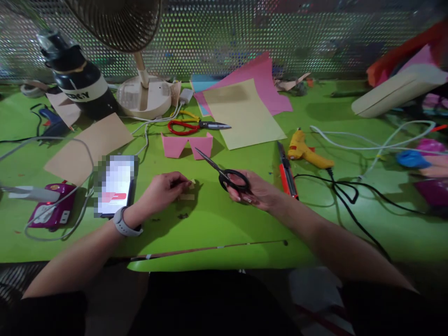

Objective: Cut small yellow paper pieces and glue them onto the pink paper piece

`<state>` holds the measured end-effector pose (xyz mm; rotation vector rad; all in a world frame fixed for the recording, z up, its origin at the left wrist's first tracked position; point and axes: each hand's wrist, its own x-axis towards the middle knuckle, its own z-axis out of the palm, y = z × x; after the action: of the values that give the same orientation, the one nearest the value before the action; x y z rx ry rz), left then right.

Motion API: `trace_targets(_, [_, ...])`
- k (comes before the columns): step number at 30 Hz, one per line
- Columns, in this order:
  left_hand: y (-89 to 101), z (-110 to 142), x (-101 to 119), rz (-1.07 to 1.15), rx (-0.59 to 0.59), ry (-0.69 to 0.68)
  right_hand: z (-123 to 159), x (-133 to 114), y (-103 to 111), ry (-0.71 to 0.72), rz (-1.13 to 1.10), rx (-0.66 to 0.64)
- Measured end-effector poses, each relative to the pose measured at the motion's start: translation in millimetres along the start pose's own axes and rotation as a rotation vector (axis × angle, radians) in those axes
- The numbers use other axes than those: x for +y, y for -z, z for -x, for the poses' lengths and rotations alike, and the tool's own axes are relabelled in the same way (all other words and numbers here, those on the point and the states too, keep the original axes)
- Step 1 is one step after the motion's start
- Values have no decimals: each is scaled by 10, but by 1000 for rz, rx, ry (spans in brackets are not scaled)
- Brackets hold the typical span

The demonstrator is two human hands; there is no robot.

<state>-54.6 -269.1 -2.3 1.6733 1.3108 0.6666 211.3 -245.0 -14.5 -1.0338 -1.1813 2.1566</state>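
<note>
Head view: our black scissors (212, 162) sit in the R hand (252, 189), fingers wrapped around the handle loops, blades looking closed and angled up-left over the counter (224, 233). Our L hand (163, 191) has its fingers pinched together, seemingly on a tiny yellow paper bit (192, 184); the exact grip is too small to tell. A pale strip (187, 197) lies flat just below those fingertips.

To handle these well, we'd hold the bit by its very edge, w/ the L fingertips out of the blades' line, and open the blades only a little, since a pc this small could twist or slip. We'd steady both wrists low.

Best room for us is btwn the forearms, down to the thin stick (217, 248) along the front edge. Up top, the pink cutout (171, 148) is near the scissor tips, so we'd swing low, w/ the red-handled scissors (213, 125) and yellow sheet (245, 116) beyond it. L side: phone (117, 186) right by our wristband (126, 223). R side: red cutter (287, 175), then glue gun (308, 151) & its black cord (353, 224), a snag risk for our R forearm.
</note>
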Motion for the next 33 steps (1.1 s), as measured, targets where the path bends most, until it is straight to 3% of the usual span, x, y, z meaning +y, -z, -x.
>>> trace_targets(6, [21, 11, 29, -257, 30, 22, 13, -42, -53, -50, 28, -7])
trace_targets(10, [15, 20, 33, -172, 99, -53, 33, -42, -44, -14, 132, 58])
trace_targets(14, [-1, 20, 47, 40, 180, -91, 66, -56, -24, 99, 566, 230])
trace_targets(18, [-31, 21, 74, 225, 115, -45, 105, -97, -20, 161, 1123, 454])
trace_targets(23, [-75, 51, 113, 395, 12, -3, 145, -122, 0, 252, 1500, 497])
trace_targets(29, [-136, 89, 118, 480, -48, -14, 168, -199, 50, 166, 1500, 412])
trace_targets(33, [-208, 117, 99, 506, -84, -35, 196, -186, -47, 384, 1285, 390])
